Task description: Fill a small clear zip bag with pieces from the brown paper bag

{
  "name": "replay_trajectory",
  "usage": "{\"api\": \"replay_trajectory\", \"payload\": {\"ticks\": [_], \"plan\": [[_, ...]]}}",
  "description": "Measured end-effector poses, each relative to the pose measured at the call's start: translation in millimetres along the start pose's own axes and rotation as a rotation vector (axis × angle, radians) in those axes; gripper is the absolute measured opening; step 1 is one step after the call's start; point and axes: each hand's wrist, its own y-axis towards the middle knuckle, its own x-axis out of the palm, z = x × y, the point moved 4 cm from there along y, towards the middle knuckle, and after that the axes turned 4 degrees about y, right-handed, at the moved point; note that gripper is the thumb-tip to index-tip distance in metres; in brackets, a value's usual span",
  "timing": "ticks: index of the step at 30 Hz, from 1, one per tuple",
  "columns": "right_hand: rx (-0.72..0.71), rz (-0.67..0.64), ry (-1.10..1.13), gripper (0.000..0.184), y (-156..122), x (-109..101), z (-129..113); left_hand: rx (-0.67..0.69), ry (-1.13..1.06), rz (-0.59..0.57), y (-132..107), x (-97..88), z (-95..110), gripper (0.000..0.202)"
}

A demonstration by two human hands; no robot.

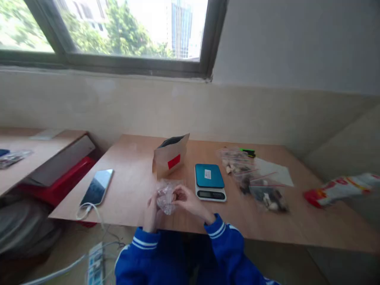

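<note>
Clear plastic bag (pixel 166 201) between bare fingers (pixel 182 190)

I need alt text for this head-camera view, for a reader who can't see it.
A person's left hand and right hand hold a crumpled clear plastic bag over a table. Beyond it stands an open brown paper bag; to the right are a blue-topped scale and clear bags of small pieces, to the left a phone.

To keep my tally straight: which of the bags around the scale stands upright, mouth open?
The brown paper bag with the red patch. The clear bags right of the scale lie down; the left hand and right hand hold the crinkled plastic.
</note>
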Motion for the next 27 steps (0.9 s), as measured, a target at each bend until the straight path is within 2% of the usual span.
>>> {"api": "replay_trajectory", "payload": {"ticks": [5, 10, 13, 17, 19, 23, 25, 27], "plan": [[-0.065, 0.133, -0.018, 0.042, -2.2, -31.1, -27.6, 0.053, 0.031, 0.069, 6.6, -20.5, 13.7, 0.041], [-0.237, 0.273, -0.06, 0.047, 19.8, -57.5, -78.7, 0.097, 0.055, 0.137, 9.9, -51.9, 29.6, 0.038], [-0.379, 0.301, -0.126, 0.041, 35.6, -53.7, -111.9, 0.128, 0.09, 0.176, 10.2, -65.5, 38.2, 0.038], [-0.465, 0.206, -0.307, 0.033, 48.7, -30.8, -134.7, 0.126, 0.107, 0.157, 4.3, -66.9, 42.7, 0.04], [-0.508, 0.28, -0.368, 0.032, 54.8, -26.0, -139.1, 0.109, 0.1, 0.146, -0.2, -64.0, 41.6, 0.042], [-0.592, 0.532, -0.418, 0.033, 74.9, -28.6, -146.2, 0.092, 0.092, 0.128, -7.0, -60.0, 38.1, 0.043], [-0.655, 0.551, -0.499, 0.031, 86.7, -27.6, -152.6, 0.081, 0.089, 0.116, -9.0, -59.6, 37.1, 0.044], [-0.717, 0.499, -0.647, 0.027, 95.8, -24.3, -159.6, 0.076, 0.084, 0.113, -10.8, -60.1, 37.3, 0.044]]}}
